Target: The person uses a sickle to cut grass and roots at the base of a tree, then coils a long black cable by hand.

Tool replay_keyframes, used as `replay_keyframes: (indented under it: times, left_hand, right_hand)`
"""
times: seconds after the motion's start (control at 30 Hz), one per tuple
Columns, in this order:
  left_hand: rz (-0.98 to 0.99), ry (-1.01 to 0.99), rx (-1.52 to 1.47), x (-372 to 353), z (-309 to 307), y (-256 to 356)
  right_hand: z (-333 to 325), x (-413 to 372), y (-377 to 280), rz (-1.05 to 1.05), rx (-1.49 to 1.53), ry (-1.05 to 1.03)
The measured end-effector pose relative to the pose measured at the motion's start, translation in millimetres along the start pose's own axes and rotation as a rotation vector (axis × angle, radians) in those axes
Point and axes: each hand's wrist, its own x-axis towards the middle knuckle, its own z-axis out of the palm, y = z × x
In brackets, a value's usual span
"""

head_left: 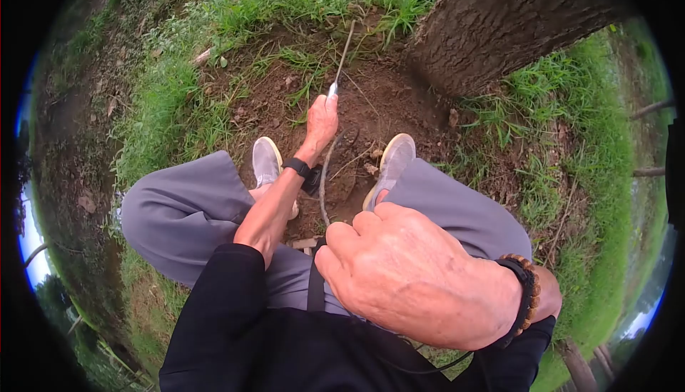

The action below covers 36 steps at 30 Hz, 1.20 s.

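My left hand point(322, 122) reaches out low over the bare soil, its fingers wrapped round a long thin rod point(345, 53). Close to the thumb the rod has a pale silvery section; beyond it, a narrow brownish length points away from me. Much nearer the camera, my right hand point(421, 274) is closed in a fist, knuckles forward. What the right fingers hold, if anything, is hidden. A curved grey stick point(324, 181) runs between my feet, one end close to the left wrist and the other near the right fist.
A thick tree trunk point(492, 28) rises at the upper right from the dirt point(378, 106). Grass point(168, 117) grows around the bare patch. My shoes point(266, 160) stand either side of the stick. A black strap point(316, 285) and a thin cable point(428, 370) lie against my clothes.
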Motion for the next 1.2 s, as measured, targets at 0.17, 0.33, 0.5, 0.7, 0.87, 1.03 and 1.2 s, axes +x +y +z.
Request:
replay_keyframes:
  times: [0.17,0.33,0.5,0.7,0.87,1.03,1.2]
  left_hand:
    - [-0.004,0.002,0.051,60,14,43]
    - [-0.094,-0.217,0.088,13,34,23]
    - [-0.170,-0.329,0.076,-34,21,11]
    - [-0.160,-0.068,0.226,-11,-19,-30]
    - [-0.324,0.252,0.324,-30,-83,-79]
    - [-0.545,0.543,0.106,-25,-117,-122]
    - [-0.302,0.412,0.134,-21,-91,-87]
  right_hand:
    - [-1,2,2,-0.006,-0.015,0.012]
    - [-1,3,2,-0.011,-0.018,0.025]
    - [-1,5,0,-0.003,-0.023,-0.018]
    - [0,4,0,0.009,-0.053,-0.029]
    - [-4,3,-4,-0.013,-0.044,-0.026]
    - [-4,1,-3,-0.056,-0.050,-0.010]
    - [-1,2,-2,-0.049,-0.056,-0.008]
